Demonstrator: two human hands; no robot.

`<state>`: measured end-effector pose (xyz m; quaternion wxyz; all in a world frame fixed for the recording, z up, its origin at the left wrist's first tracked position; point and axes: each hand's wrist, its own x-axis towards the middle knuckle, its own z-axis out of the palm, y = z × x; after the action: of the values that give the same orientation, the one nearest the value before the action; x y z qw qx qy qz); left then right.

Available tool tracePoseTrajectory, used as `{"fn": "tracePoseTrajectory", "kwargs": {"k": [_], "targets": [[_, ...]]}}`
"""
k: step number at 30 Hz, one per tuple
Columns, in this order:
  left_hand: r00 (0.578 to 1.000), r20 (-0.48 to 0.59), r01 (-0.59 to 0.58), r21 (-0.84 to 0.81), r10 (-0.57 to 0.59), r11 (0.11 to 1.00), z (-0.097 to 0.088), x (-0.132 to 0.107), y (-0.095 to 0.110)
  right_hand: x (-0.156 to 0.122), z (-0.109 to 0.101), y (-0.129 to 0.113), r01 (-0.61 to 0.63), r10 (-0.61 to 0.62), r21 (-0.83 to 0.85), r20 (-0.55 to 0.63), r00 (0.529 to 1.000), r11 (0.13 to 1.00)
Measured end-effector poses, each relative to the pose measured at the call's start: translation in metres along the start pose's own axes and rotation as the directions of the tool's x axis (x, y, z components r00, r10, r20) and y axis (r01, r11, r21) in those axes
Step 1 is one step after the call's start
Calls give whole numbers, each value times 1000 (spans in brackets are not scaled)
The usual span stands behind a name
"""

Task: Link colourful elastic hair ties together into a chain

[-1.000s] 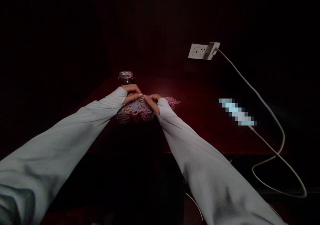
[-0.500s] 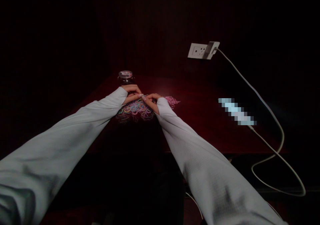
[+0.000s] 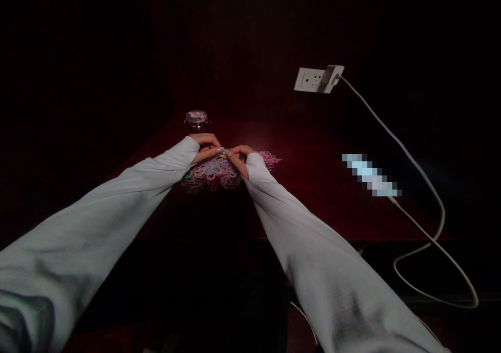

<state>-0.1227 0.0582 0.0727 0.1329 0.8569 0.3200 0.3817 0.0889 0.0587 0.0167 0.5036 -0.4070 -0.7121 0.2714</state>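
Note:
Fingertips of my left hand [image 3: 208,146] and my right hand [image 3: 238,156] are pinched almost together above a heap of small elastic hair bands [image 3: 213,170]. A bit of yellowish green shows between them, apparently a band from the same heap, though its full shape is hidden. The heap is a tangle of thin pastel loops in purple, blue, pink and yellow. To the right of my right hand lies a bunch of pink bands [image 3: 269,159]. Behind my left hand stands a clear lidded jar [image 3: 197,120].
The dark red table [image 3: 309,186] carries a blurred-out bright device [image 3: 370,175] at the right. A white cable [image 3: 426,178] loops from it past the table's front edge up to a charger [image 3: 332,79] in the wall socket [image 3: 308,80]. The surroundings are very dark.
My fingertips have drawn slightly apart, the right thumb shifting a little right and down. Yellowish green shows more between them. The jar, heap and cable look the same.

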Motion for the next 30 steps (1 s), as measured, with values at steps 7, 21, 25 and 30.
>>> {"fn": "tracePoseTrajectory", "kwargs": {"k": [7,21,25,30], "targets": [[1000,-16,-3,-6,3,1000,1,0,1,-2,0,-6,-21,21,-6,-3,1000,1000],[999,-44,-12,-26,11,1000,3,1,-3,-3,-1,-9,-32,33,-16,22,999,999],[999,-37,-12,-25,11,1000,2,1,-2,-3,-3,-13,-41,43,-24,54,998,999],[999,-32,-15,-22,14,1000,1,0,0,-2,-2,-8,-23,24,-11,55,998,1000]]}}
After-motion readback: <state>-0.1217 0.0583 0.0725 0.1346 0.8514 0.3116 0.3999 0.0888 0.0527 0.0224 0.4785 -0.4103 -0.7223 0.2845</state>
